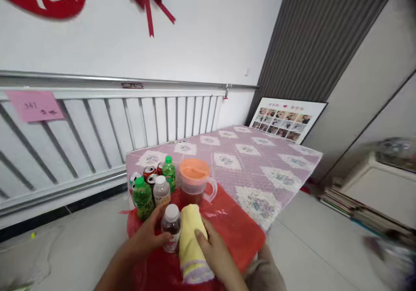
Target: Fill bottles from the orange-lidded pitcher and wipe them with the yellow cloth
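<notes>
My left hand (150, 233) curls round the left side of a clear plastic bottle (171, 229) with a white cap, its thumb against the front. The bottle stands upright and holds what seems a dark liquid. My right hand (215, 248) is closed on the right side of a rolled yellow towel (191, 243) with a lilac edge; the thumb lies on top. The towel rests beside the bottle on a red plastic sheet (232, 226). Just behind the towel stands a clear pitcher (191, 191) with an orange lid.
Green-capped bottles (143, 197), another white-capped bottle (161, 190) and several drink cans (150, 172) crowd the left corner. A pink patterned cloth (227, 161) covers the table. Beyond stand a white radiator (146, 122) and a photo board (287, 119).
</notes>
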Motion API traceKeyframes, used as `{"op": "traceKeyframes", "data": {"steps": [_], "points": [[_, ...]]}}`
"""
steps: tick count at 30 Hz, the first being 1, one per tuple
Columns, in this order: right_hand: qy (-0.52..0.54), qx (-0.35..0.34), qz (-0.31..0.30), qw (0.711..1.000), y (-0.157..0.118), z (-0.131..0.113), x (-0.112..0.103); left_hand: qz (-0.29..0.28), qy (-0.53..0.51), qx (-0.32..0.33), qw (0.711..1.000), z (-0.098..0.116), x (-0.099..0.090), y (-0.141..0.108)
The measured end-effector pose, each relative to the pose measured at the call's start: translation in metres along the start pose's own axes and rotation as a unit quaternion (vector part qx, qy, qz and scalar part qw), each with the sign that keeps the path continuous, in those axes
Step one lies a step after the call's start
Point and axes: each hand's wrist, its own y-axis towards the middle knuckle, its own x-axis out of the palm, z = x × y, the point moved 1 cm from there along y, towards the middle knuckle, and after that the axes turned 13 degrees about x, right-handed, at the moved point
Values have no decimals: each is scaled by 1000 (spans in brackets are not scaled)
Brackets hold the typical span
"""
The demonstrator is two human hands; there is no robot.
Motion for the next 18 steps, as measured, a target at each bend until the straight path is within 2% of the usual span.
{"op": "traceKeyframes", "data": {"steps": [3,6,9,11,14,18], "points": [[15,-6,28,999,-2,-6,-5,45,17,-12,999,6,11,-3],[60,-7,14,998,-5,-14,-6,67,11,-15,998,7,17,-5],[111,-4,-21,994,-6,-19,-2,62,-9,-15,998,1,14,-4],[113,-3,-20,993,-5,-16,1,47,-23,-17,998,-4,10,-3],[63,7,-5,998,0,-4,4,27,-45,-13,999,-9,4,-2],[-62,18,4,998,2,8,3,21,-35,-7,999,-8,4,-1]]}}
